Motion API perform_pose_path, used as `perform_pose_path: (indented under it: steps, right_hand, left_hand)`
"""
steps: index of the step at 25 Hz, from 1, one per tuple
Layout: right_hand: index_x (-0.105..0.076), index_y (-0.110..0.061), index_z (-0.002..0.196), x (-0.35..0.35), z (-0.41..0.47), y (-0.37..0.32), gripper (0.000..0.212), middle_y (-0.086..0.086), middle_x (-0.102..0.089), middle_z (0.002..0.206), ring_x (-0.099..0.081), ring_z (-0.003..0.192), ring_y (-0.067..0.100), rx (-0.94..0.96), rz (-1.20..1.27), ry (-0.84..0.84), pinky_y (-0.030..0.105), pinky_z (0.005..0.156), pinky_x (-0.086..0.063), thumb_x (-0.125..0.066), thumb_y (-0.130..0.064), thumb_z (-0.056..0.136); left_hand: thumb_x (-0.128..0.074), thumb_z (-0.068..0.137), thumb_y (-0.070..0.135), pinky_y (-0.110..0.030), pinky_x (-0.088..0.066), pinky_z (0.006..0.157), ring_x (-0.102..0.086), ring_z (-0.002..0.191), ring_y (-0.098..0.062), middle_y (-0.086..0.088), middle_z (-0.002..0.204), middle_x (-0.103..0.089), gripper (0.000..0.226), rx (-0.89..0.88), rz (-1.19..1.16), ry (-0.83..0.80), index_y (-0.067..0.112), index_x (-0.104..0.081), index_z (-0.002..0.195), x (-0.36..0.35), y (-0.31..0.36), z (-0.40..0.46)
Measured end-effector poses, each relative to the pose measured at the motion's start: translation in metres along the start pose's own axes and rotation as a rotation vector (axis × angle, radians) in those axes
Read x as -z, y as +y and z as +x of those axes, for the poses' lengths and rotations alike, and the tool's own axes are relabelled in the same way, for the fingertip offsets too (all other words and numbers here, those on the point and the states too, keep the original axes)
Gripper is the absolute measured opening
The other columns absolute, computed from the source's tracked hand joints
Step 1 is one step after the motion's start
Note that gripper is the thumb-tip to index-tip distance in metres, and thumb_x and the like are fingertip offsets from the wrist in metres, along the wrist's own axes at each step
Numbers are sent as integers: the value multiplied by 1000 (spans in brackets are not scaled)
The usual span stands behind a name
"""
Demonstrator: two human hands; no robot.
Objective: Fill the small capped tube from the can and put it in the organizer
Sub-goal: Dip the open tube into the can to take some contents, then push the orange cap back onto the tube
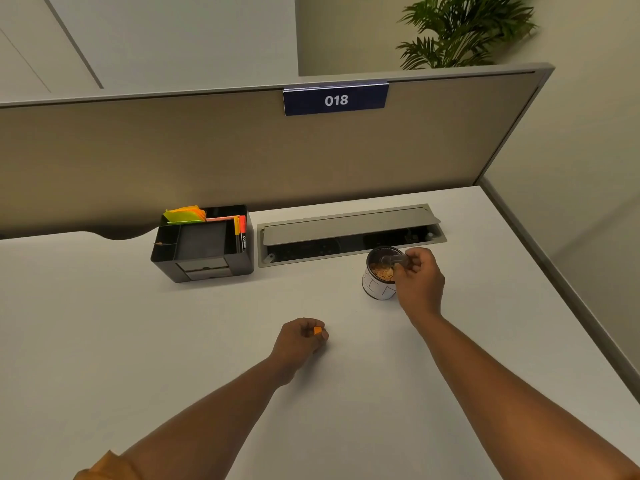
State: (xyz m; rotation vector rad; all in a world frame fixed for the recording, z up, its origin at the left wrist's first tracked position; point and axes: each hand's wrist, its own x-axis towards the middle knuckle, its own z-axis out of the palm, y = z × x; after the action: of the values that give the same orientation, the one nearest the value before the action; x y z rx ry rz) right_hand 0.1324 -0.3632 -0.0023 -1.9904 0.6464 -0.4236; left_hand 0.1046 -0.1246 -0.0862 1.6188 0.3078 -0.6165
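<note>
The right hand [417, 284] closes its grip on a small clear plastic tube [394, 260], pinching the tube's near end between thumb and fingers. The tube lies roughly level over the open mouth of the short round can with a white label [378, 276], its open end pointing left above the tan bits that fill the can. Whether the tube touches the rim or the contents cannot be told. The can stands upright on the pale grey bench [173, 341], just in front of the long metal cable tray with its flap raised [349, 233].

The left hand [299, 341] rests nearer the person, well apart from the can, fingers curled shut around a small orange cap [317, 330] held between thumb and forefinger; the cap peeks out at the fingertips.

The black plastic desk organizer [204, 247] sits to the left of the cable tray against the beige partition. Its rear compartments hold yellow and orange sticky notes [185, 214] and orange-capped markers [240, 233]; its large middle compartment looks dark and its contents cannot be made out.
</note>
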Motion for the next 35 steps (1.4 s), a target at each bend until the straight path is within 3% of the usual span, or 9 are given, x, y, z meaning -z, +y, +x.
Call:
perform_pose_path:
  steps: [4,7,11,15,18,22,29,35]
  right_hand:
    - [-59,-14,110,7,-11,-6,27,2,-63,101,-66,94,26,-222,225,88,19,61,-47,-70,-7,87]
    - [-60,-16,120,15,-31,-7,33,4,-64,111,-63,99,23,-268,338,74,22,67,-49,-69,-7,90]
    - [-65,-18,115,15,-79,-3,26,3,-67,111,-63,102,22,-265,373,-114,25,78,-51,-67,-9,92]
    - [-68,-23,105,2,-129,-1,24,1,-68,104,-65,102,26,-276,338,-390,27,79,-50,-69,-5,88]
    - [-69,-23,102,-6,-156,-7,25,2,-70,105,-66,102,26,-262,315,-507,29,83,-53,-71,-3,86]
    - [-69,-21,100,-11,-182,-19,24,7,-71,104,-69,99,27,-247,326,-588,37,90,-58,-73,-3,85]
    - [-69,-15,103,-13,-213,-25,24,15,-72,104,-72,98,32,-263,380,-683,40,90,-59,-72,1,85]
    - [-71,-18,100,-11,-218,-28,25,10,-71,108,-70,102,32,-238,369,-678,44,94,-58,-74,0,82]
  left_hand:
    - [-72,87,5,-36,-53,81,-63,79,-20,-8,90,-69,14,25,-41,-21,10,-71,100,0,2,-5]
    - [-67,90,0,-44,-53,95,-63,86,-24,-9,90,-68,14,51,-134,-15,8,-69,101,3,7,-15]
    - [-64,93,1,-32,-57,88,-67,93,-23,-12,98,-69,19,39,-241,-24,3,-66,111,20,19,-44]
    - [-68,91,5,-38,-56,96,-68,93,-25,-15,100,-70,20,-36,-276,-13,2,-65,110,46,31,-79]
    - [-70,89,6,-36,-59,93,-70,92,-25,-15,102,-71,23,-65,-281,8,1,-65,111,62,33,-104]
    - [-72,87,3,-29,-61,85,-70,92,-26,-18,105,-71,22,-65,-306,18,1,-68,109,76,26,-136]
    - [-66,92,4,-30,-56,93,-68,108,-29,-23,118,-68,24,-81,-327,16,0,-67,116,84,11,-167]
    - [-70,90,6,-27,-59,85,-71,99,-27,-21,113,-71,27,-94,-345,30,0,-67,116,84,10,-177]
